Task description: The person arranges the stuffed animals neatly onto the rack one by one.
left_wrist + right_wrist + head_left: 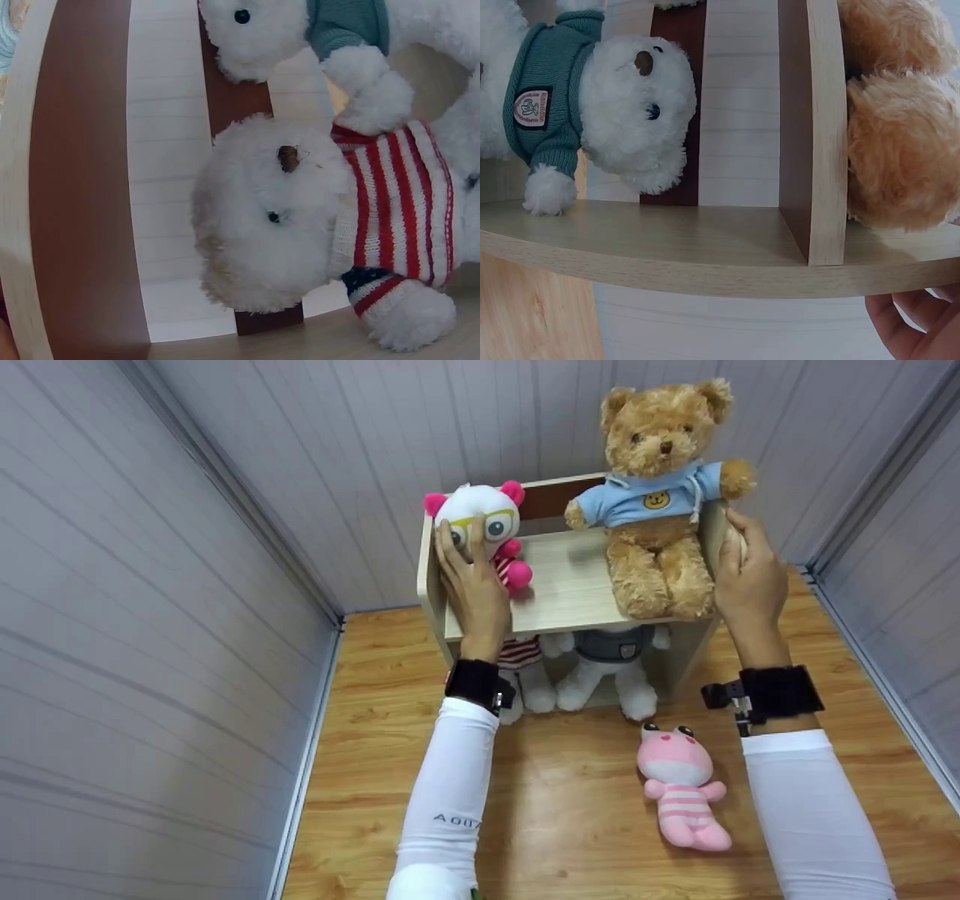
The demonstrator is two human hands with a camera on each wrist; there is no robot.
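A small wooden shelf unit (570, 585) is seen standing on the wood floor (585, 810) against the grey panelled wall, with walls near on both sides of it. On its top board, at the left end, a white plush toy with pink ears and yellow glasses (484, 521) is gripped by the left hand (474, 585), whose fingers are curled over its face. At the right end a brown teddy bear (656, 495) is seated; a small bear face is shown on its blue hoodie. The right side panel is grasped at its top edge by the right hand (746, 570). Below the top board, a white bear in a red-striped sweater (300, 225) and a white bear in a teal sweater (592, 105) with an unreadable badge are seated. In front of the shelf, a pink striped plush (682, 791) is lying on open floor. Letters partly readable as "AOII" are printed on the left sleeve (454, 795).
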